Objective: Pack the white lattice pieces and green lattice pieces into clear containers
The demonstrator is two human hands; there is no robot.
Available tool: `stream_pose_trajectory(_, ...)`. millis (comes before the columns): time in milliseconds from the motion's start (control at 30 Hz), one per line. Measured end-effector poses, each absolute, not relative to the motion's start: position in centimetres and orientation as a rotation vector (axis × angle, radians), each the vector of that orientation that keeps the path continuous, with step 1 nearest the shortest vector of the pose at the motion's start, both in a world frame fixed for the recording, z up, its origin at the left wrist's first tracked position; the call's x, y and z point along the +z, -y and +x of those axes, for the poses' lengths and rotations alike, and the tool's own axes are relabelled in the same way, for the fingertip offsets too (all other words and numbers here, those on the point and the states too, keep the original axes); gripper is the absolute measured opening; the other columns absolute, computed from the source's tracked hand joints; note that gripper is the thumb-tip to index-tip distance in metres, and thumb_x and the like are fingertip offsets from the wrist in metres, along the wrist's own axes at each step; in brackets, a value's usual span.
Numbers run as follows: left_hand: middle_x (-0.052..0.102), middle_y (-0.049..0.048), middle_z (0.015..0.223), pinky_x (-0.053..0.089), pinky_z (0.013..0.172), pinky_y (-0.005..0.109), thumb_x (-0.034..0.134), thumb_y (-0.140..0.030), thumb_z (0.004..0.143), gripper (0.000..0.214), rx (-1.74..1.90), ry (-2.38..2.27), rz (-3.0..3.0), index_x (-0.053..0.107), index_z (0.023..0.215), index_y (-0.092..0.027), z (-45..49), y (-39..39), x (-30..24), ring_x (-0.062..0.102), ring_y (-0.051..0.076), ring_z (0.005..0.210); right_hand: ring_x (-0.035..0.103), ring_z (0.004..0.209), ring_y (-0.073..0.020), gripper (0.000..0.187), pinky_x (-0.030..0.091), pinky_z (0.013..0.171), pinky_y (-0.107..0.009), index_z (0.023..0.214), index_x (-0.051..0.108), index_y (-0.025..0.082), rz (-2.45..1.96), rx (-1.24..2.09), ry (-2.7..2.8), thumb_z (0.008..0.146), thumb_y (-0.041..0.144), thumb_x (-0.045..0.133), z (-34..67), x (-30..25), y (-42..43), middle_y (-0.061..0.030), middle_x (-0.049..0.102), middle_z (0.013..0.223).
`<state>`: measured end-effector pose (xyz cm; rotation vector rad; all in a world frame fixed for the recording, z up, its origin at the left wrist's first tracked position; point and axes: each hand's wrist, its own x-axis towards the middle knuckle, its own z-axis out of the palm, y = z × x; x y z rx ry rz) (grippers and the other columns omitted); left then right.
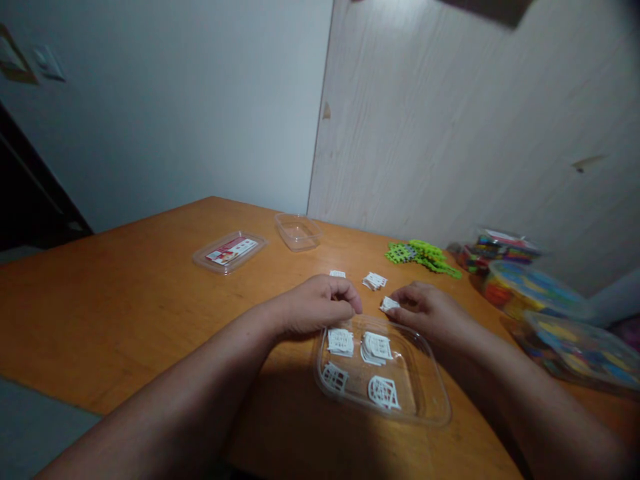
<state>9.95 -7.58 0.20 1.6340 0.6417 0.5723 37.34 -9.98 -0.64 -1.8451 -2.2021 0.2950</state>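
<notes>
My right hand (419,307) has closed its thumb and fingers on some small white lattice pieces (389,304), just beyond the far rim of a clear plastic container (425,407). At that container's far left corner is my left hand (320,303), its fingers curled and thumb pressed in. Whatever it pinches, if anything, is hidden. Inside the container lie several groups of white lattice pieces: a stack (341,342) far left, another stack (376,348) far right, and smaller groups nearer me. Beyond the hands, more white pieces (375,281) rest on the table.
Farther back stand a second clear container (299,235) and a clear lid (230,252) with a red and white label. Green and grey interlocking pieces (423,257) lie back right. Tubs of colourful pieces (537,290) line the right side of the wooden table (135,300).
</notes>
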Motion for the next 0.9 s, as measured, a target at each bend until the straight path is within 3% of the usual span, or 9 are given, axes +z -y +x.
stream_pose_trajectory(233,0.063,0.0017,0.075,0.039,0.058,0.022,0.063,-0.020,0.074,0.013,0.591,-0.642,1.643,0.066,0.084,-0.013,9.9,7.7,0.4,0.053,0.009,0.065,0.061,0.077,-0.0214,0.023,0.045,0.065,-0.032,0.091,0.070,0.021,-1.759,0.337,2.108,0.083,0.041,0.064,36.8,1.9,11.8,-0.0065,0.068,0.085)
stream_pose_trajectory(367,0.062,0.0011,0.074,0.038,0.058,0.021,0.064,-0.020,0.074,0.013,0.589,-0.651,1.646,0.066,0.084,-0.013,10.0,7.7,0.4,0.052,0.009,0.064,0.061,0.081,-0.0194,0.017,0.047,0.070,-0.031,0.096,0.068,0.023,-1.581,0.427,2.267,0.083,0.034,0.066,36.0,4.8,14.7,-0.0039,0.068,0.089)
stream_pose_trajectory(467,0.063,0.0014,0.074,0.038,0.057,0.021,0.065,-0.021,0.074,0.013,0.590,-0.650,1.648,0.066,0.084,-0.013,10.0,7.7,0.4,0.052,0.009,0.064,0.060,0.075,-0.0163,0.012,0.046,0.065,-0.027,0.093,0.068,0.025,-1.491,0.566,2.431,0.083,0.031,0.067,34.7,5.9,17.0,-0.0010,0.067,0.086)
stream_pose_trajectory(767,0.063,0.0014,0.076,0.039,0.060,0.022,0.064,-0.021,0.075,0.012,0.595,-0.631,1.653,0.066,0.085,-0.014,9.9,7.6,0.2,0.054,0.009,0.067,0.057,0.066,-0.0144,0.007,0.041,0.057,-0.025,0.086,0.068,0.024,-1.470,0.664,2.545,0.080,0.026,0.069,32.4,5.5,18.7,-0.0009,0.067,0.080)
stream_pose_trajectory(900,0.062,0.0004,0.073,0.038,0.058,0.021,0.065,-0.021,0.074,0.012,0.592,-0.645,1.645,0.066,0.084,-0.014,9.9,7.6,0.3,0.052,0.009,0.063,0.056,0.065,-0.0139,0.007,0.038,0.053,-0.025,0.084,0.066,0.024,-1.575,0.741,2.538,0.086,0.030,0.066,32.7,5.8,18.5,-0.0001,0.065,0.077)
